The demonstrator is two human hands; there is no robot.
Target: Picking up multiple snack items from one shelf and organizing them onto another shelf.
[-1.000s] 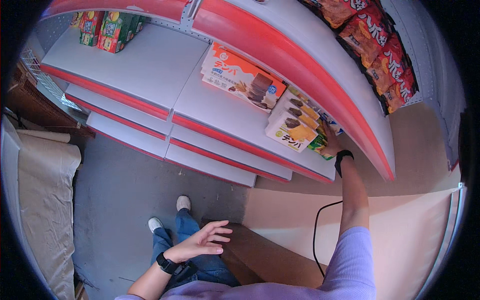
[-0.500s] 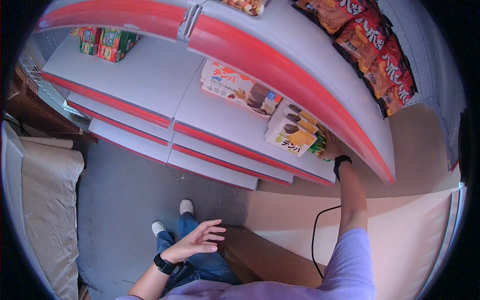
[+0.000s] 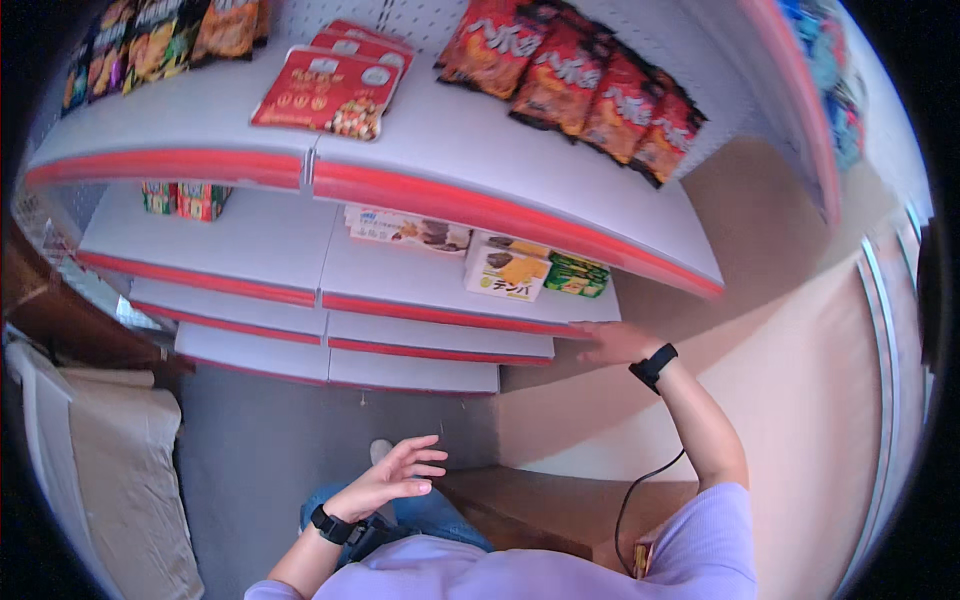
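Observation:
My left hand [image 3: 388, 478] hangs in front of my body, palm turned inward, fingers apart and holding nothing. My right hand [image 3: 617, 343] is at the front right corner of a shelf [image 3: 420, 308], its fingers stretched leftward by the red edge strip; slightly blurred, it shows nothing in its grasp. Nearest to it on that shelf are green boxes [image 3: 578, 277]. White boxes with a yellow biscuit picture [image 3: 508, 272] stand beside them, and white boxes with a brown snack picture [image 3: 410, 231] lie further left.
Above, a shelf with a red edge [image 3: 480, 212] holds red snack bags [image 3: 570, 90], flat red nut packs [image 3: 330, 90] and dark bags [image 3: 160, 45]. Small red-green boxes [image 3: 190, 200] stand at the left. A black cable [image 3: 632, 490] hangs near my right arm. Beige cloth [image 3: 125, 470] drapes at left.
My right hand has drawn back from among the green boxes to the shelf's front corner. The green boxes now show more fully. My view has tilted up; my left hand keeps its pose.

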